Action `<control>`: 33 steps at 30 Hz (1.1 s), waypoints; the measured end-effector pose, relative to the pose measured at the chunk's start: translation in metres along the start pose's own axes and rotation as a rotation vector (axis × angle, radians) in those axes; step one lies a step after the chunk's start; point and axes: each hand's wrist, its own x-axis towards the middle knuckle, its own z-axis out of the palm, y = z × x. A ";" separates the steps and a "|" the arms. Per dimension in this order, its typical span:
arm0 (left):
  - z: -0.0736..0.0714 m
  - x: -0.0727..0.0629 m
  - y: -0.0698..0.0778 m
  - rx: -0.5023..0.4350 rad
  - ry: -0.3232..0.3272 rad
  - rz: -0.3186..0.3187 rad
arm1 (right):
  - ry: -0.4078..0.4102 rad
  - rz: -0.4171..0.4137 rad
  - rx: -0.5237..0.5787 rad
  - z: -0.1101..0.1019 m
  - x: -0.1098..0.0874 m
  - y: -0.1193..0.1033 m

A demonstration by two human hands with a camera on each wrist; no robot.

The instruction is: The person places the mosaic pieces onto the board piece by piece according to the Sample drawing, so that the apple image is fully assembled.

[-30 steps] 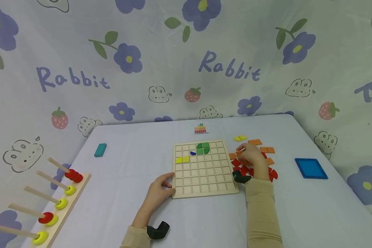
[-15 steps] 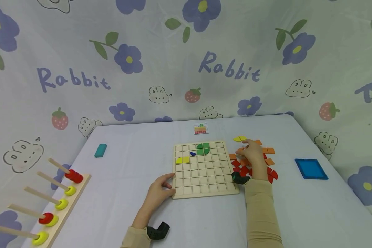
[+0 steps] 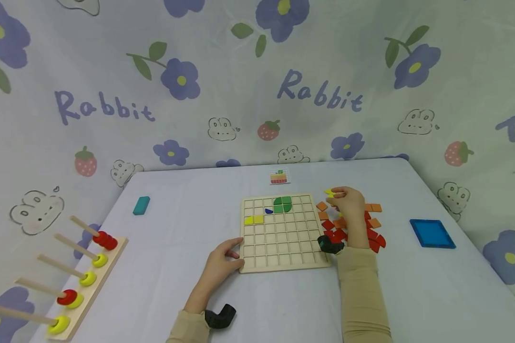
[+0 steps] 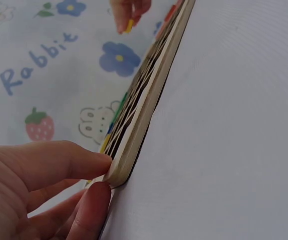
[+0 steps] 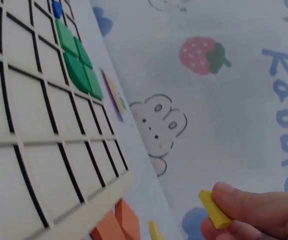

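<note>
My right hand [image 3: 347,204] pinches a small yellow tile [image 5: 215,210] between thumb and fingers, just beyond the right edge of the wooden grid board [image 3: 283,238]. Another yellow tile [image 5: 155,231] lies below it in the right wrist view. At the board's near left corner, my left hand [image 3: 220,259] holds the edge with thumb and fingers. Set in the board are green tiles [image 3: 282,205] forming a leaf-like shape, a small blue piece [image 3: 269,211] and yellow tiles [image 3: 254,219] at the left.
Orange tiles [image 3: 373,207] and red tiles [image 3: 375,240] lie scattered right of the board. Behind it is a pattern card [image 3: 279,176]. A blue tray [image 3: 432,233] is at far right. On the left are a teal block [image 3: 141,205] and a wooden peg rack [image 3: 90,286] with rings.
My right hand has let go of an orange tile, which now lies beside the board, and moved away from me to take a yellow tile. The left hand stays at the board's edge.
</note>
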 end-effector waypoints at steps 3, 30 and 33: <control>-0.001 0.000 0.000 0.001 0.004 0.007 | -0.062 -0.011 0.199 0.014 -0.001 -0.011; -0.001 -0.001 0.001 0.004 0.005 0.013 | -0.243 -0.165 -0.025 0.131 -0.021 -0.041; -0.002 -0.001 0.002 0.008 0.003 0.017 | -0.233 -0.180 -0.122 0.134 -0.022 -0.043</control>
